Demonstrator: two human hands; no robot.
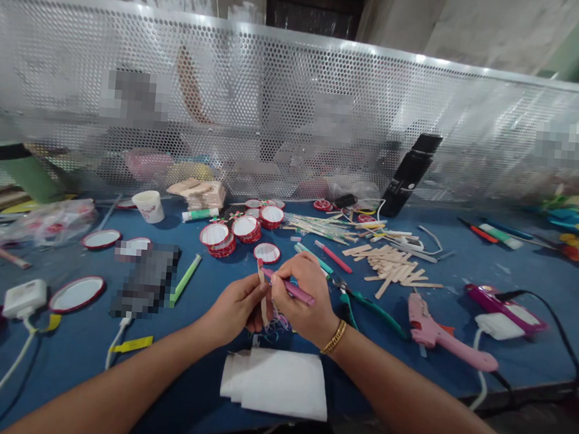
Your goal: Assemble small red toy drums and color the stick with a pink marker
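My left hand [235, 306] pinches a thin wooden craft stick [264, 302] and holds it upright over the blue table [83, 348]. My right hand [303, 295], with a gold bracelet [334, 337] on its wrist, grips a pink pen [291, 288] whose tip touches the stick near its top. Both hands meet at the middle of the table, just above a folded white paper [276, 382]. A small tangle of coloured thread [275, 328] lies under the hands.
Pink glue gun [441, 332] and green-handled pliers [370, 305] lie to the right, beside a pile of wooden sticks [391, 264]. Red-rimmed round mirrors [238, 230] cluster behind the hands, oval ones [77, 294] at left. A perforated metal screen [298, 111] walls the back; a black bottle [410, 174] stands there.
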